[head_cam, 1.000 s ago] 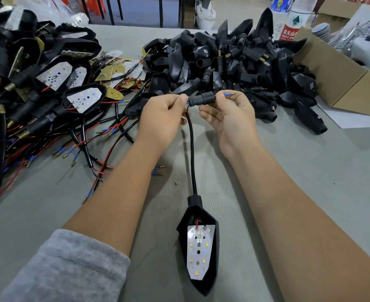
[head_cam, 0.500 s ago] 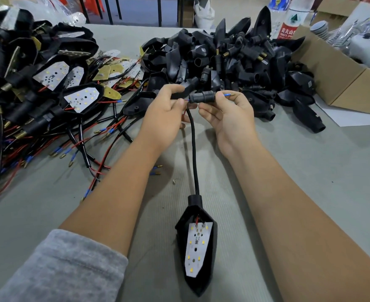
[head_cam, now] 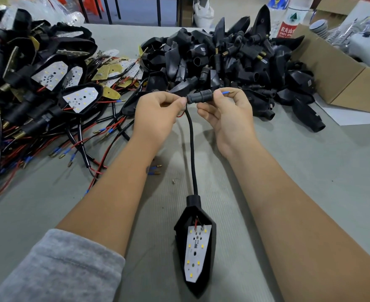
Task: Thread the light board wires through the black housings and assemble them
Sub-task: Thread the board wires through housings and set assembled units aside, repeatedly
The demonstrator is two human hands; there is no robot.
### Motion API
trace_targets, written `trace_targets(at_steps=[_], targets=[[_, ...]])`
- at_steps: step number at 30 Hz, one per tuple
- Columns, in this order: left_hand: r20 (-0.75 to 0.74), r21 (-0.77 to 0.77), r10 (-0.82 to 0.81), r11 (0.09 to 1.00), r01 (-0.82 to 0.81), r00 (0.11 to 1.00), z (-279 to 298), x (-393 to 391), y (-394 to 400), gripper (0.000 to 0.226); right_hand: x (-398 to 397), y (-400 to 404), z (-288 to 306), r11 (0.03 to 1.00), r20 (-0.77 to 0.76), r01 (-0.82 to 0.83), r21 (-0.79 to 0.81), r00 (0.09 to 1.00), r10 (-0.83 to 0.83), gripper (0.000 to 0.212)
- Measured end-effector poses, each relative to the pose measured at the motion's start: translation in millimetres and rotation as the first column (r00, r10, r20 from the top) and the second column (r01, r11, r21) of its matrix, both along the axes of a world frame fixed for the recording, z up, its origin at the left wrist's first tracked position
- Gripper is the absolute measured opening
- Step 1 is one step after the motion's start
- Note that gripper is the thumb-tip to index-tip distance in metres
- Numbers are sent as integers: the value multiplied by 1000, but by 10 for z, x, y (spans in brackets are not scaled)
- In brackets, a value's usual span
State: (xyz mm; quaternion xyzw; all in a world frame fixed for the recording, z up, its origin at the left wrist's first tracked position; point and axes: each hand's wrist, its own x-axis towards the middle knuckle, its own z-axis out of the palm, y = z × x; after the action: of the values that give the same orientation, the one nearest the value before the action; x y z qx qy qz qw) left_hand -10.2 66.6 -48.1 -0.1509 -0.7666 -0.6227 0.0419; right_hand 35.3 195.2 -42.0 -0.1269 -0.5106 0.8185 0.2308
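A black pointed housing [head_cam: 210, 277] lies near me on the grey table with a white light board [head_cam: 196, 253] seated in it. A black sleeved cable [head_cam: 191, 149] runs from it up to a short ribbed black connector housing [head_cam: 200, 97]. My left hand [head_cam: 155, 115] pinches the cable and a red wire at the connector's left end. My right hand [head_cam: 227, 113] grips the connector's right end, and a blue-tipped wire [head_cam: 227, 92] sticks out past its fingers.
A heap of loose black housings [head_cam: 234, 62] lies behind my hands. At the left is a pile of assembled lights and red wires [head_cam: 48, 101]. A cardboard box [head_cam: 341, 70] and a water bottle [head_cam: 290, 20] stand at the far right.
My left thumb came off the connector and closed back on the cable. A loop of red wire now shows under my left hand. The housing with the board shifted slightly.
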Motion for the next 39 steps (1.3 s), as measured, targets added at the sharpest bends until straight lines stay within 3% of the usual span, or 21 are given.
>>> trace_targets(at_steps=[5,11,22,32,39], targets=[[69,115,-51,992,43,996,-1,-17,-17,14,27,3,26,996,-17,-68,-52,998,68,11],[93,113,-60,992,49,994,-20,-31,0,14,28,-10,16,996,-53,-45,-77,998,41,25],[135,189,-58,981,32,989,-11,-45,-43,19,25,-2,-11,993,-44,-108,-39,993,107,15],[27,102,-84,991,81,996,-9,-9,-32,14,42,3,3,992,-32,-123,0,992,123,12],[104,194,33,979,-53,994,-3,-39,-28,14,19,-24,0,997,-52,-19,-73,999,16,12]])
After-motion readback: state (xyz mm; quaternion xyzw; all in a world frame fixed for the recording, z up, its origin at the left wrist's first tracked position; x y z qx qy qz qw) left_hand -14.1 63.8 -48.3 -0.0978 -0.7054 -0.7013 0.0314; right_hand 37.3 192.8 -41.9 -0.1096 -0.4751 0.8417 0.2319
